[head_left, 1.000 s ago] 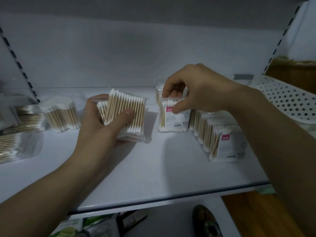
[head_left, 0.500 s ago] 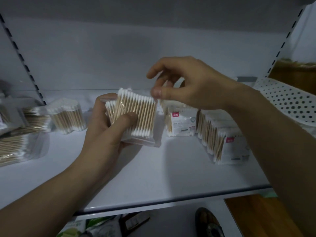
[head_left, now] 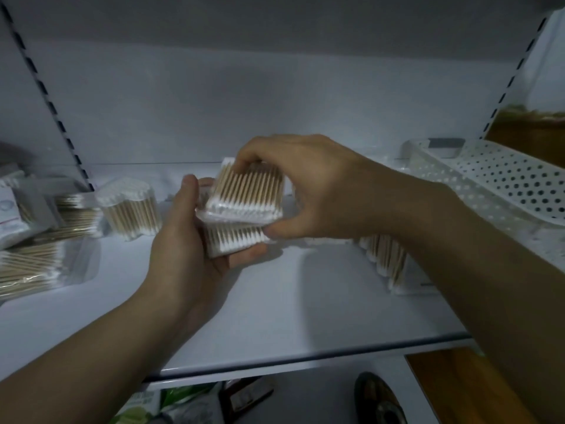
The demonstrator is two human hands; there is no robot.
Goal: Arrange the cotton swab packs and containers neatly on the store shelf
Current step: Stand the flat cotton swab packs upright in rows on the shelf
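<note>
Above the white shelf [head_left: 275, 316], my left hand [head_left: 186, 252] cradles a lower cotton swab pack [head_left: 235, 240] in its palm, thumb up along the side. My right hand [head_left: 321, 188] grips an upper cotton swab pack [head_left: 247, 194] from above, fingers on its far corner, thumb at its near right corner. The upper pack lies tilted on the lower one. A row of upright swab packs [head_left: 388, 261] stands on the shelf behind my right forearm, partly hidden.
A heart-shaped swab container [head_left: 130, 206] stands at mid left. Loose flat swab packs [head_left: 33, 264] pile up at the far left. A white perforated basket [head_left: 489, 185] sits at the right. Shelf uprights [head_left: 49, 99] flank the bay. Goods lie on the lower shelf [head_left: 189, 402].
My right hand left the row of labelled packs, moved left and took hold of the upper pack in my left hand. My left hand turned palm up under both packs.
</note>
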